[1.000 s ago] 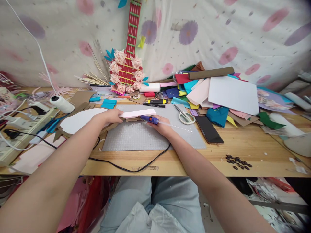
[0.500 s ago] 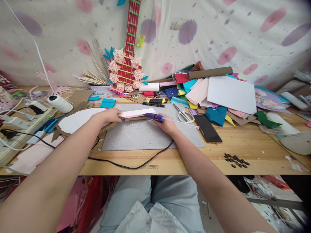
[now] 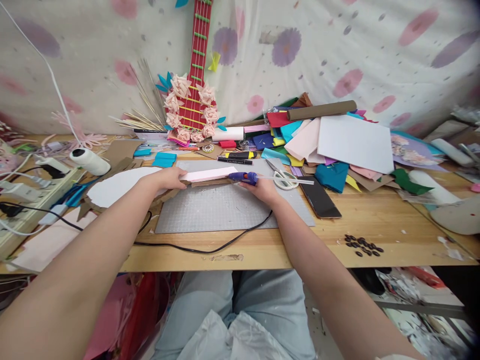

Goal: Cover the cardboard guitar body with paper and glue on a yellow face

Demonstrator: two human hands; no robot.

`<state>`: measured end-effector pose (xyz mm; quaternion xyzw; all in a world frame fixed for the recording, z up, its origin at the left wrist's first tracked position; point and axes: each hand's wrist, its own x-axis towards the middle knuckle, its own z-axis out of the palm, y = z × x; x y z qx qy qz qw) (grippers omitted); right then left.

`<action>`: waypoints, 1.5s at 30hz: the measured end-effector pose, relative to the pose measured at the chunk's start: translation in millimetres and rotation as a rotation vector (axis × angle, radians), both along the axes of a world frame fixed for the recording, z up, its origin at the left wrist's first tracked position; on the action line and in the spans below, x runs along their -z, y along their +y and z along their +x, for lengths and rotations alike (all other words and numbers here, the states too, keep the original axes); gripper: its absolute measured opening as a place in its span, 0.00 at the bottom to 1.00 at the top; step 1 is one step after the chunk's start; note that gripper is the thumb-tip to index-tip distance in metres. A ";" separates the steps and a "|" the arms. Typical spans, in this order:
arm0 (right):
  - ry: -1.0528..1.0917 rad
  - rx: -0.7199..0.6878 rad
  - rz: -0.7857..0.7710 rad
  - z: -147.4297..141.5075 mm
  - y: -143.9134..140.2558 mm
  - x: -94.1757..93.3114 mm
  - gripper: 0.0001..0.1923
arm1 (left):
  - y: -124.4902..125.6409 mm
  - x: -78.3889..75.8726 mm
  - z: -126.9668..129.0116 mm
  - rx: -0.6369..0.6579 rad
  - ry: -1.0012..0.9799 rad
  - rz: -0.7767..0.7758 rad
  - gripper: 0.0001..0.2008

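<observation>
The fingers (image 3: 179, 176) of the left hand (image 3: 168, 177) press flat on the left end of a pink strip (image 3: 212, 174), pinning it to the brown cardboard (image 3: 210, 182) beneath, at the far edge of the grey cutting mat (image 3: 225, 207). The strip looks like thin foam or card: light, a little bendy and easily dented, so it is best held down broadly near an end, as here, rather than pinched in the middle. Just right of the strip, the right hand (image 3: 264, 189) has its fingers curled shut around a blue glue gun (image 3: 243, 176), nozzle toward the strip's right end, with a clear glue stick (image 3: 288, 180) jutting out behind. The gun seems rigid and light; its black cord (image 3: 210, 248) trails across the tabletop (image 3: 375, 220) and may drag on it. The tip is likely hot, so the body is the place to hold. Further right lie scissors (image 3: 283, 177) and a dark phone (image 3: 320, 197).
</observation>
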<state>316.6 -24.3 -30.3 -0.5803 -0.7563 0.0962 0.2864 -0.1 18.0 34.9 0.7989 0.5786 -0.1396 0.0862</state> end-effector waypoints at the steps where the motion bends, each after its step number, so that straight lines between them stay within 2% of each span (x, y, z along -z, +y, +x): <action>1: 0.010 0.009 0.007 2.9 1.5 0.5 0.20 | 0.0 -0.1 -0.1 0.000 -0.002 0.003 0.32; 15: -0.015 0.048 -0.036 5.6 3.1 -0.2 0.21 | 2.8 2.6 -1.7 -0.006 -0.036 0.017 0.30; 19: 0.004 0.088 -0.080 13.4 4.8 -1.2 0.22 | -0.2 0.3 -0.3 -0.011 -0.034 0.006 0.29; 32: 0.010 0.135 -0.142 19.0 3.9 -7.4 0.23 | -4.7 -3.7 2.9 -0.048 -0.019 -0.004 0.35; 38: 0.039 0.160 -0.150 23.3 5.6 -5.6 0.23 | -8.3 -7.7 5.9 -0.040 -0.012 -0.012 0.32; 45: 0.054 0.192 -0.172 29.1 6.7 -7.0 0.23 | -5.3 -2.3 2.4 -0.064 -0.030 -0.002 0.35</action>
